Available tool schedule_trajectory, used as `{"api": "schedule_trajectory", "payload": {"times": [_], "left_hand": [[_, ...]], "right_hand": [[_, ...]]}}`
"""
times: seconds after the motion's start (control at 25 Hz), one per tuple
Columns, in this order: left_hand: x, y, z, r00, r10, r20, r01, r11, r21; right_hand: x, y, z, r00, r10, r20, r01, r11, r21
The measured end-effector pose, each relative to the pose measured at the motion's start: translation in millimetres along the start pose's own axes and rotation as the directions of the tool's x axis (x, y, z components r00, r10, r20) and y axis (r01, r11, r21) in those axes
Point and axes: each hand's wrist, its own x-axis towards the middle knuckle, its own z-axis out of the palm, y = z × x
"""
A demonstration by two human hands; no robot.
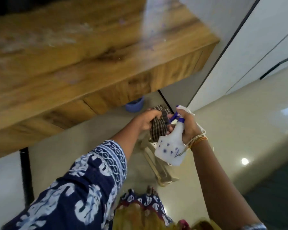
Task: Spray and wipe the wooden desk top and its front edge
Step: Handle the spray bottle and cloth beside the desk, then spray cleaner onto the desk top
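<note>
We are looking at the wooden table (76, 52) filling the upper left of the view, its top showing pale, cloudy streaks and its front edge (93, 103) running diagonally toward us. Just below and in front of that edge, both hands are meeting above the floor, clear of the wood. The left hand (145, 121) is curling its grip around a bunched checked cloth (158, 128), dark and light squares showing between the fingers. The right hand (189, 128) is wrapping its grip around the neck of a white spray bottle (170, 146) with a blue trigger and small blue flower prints; the nozzle seems to be pointing toward the cloth, though motion blur is making that hard to judge. Bangles (198, 141) are sitting on the right wrist, and a blue-and-white patterned sleeve (93, 176) is covering the left forearm. Under the table a blue bowl (134, 106) is resting on the pale floor (223, 130).
</note>
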Motion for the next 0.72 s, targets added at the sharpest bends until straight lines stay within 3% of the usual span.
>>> {"api": "schedule_trajectory", "payload": {"times": [0.12,0.2,0.32,0.48,0.6,0.72], "left_hand": [[-76,60,-25,0.993,0.089,-0.073,-0.090,0.996,0.001],[-126,94,-46,0.969,0.177,-0.173,-0.183,0.983,-0.017],[-180,132,-74,0.916,0.274,-0.294,-0.328,0.932,-0.152],[-240,163,-126,0.813,0.367,-0.453,-0.547,0.747,-0.377],[-270,180,-173,0.751,0.429,-0.501,-0.648,0.621,-0.440],[-283,193,-225,0.718,0.438,-0.541,-0.683,0.591,-0.428]], "right_hand": [[-44,-49,63,0.987,0.013,0.158,0.028,0.966,-0.257],[-74,-72,109,0.958,-0.047,0.282,0.153,0.917,-0.368],[-99,-92,169,0.885,-0.141,0.444,0.332,0.859,-0.389],[-109,-101,250,0.810,0.003,0.586,0.354,0.794,-0.494],[-113,-90,313,0.754,0.046,0.655,0.409,0.747,-0.524],[-109,-71,368,0.729,0.020,0.684,0.475,0.704,-0.527]]}}
